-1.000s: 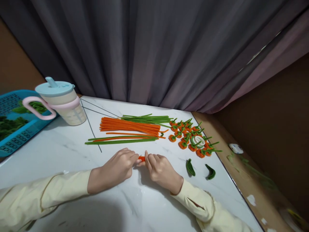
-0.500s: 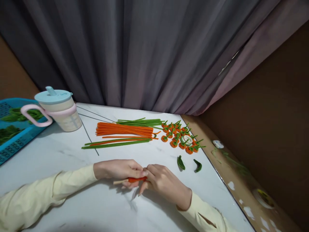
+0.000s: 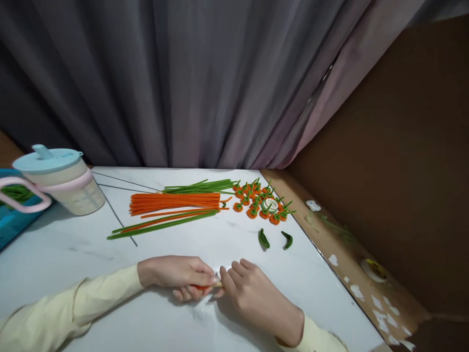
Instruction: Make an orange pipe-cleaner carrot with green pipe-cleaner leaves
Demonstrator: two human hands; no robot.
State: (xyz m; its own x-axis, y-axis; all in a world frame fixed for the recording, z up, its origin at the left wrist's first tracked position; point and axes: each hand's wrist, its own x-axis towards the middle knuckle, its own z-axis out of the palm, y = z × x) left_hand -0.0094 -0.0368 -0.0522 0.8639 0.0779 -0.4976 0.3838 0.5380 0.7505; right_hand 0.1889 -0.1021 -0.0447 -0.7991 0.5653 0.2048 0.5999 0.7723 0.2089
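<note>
My left hand (image 3: 174, 273) is closed around an orange coiled pipe cleaner (image 3: 200, 287), most of it hidden by the fingers. A thin pale wooden stick (image 3: 218, 284) bridges the small gap between my hands. Its right end is pinched in the fingers of my right hand (image 3: 251, 293). Beyond them lies a thick bundle of orange pipe cleaners (image 3: 176, 203), with a green bundle (image 3: 205, 186) behind it. A few loose green and orange strands (image 3: 164, 226) lie in front. Two dark green bent pieces (image 3: 263, 239) rest ahead of my right hand.
Several small orange pieces with green stems (image 3: 252, 212) stand around a white ring (image 3: 270, 205). At the left are a lidded cup (image 3: 78, 190) with a pink handle and a blue basket (image 3: 14, 225). Paper scraps (image 3: 357, 292) and a tape roll (image 3: 373, 270) lie on a brown surface at right.
The stick end that stuck out left of my left hand now shows between my hands, gripped by the right. My right wrist has turned. The view has shifted right.
</note>
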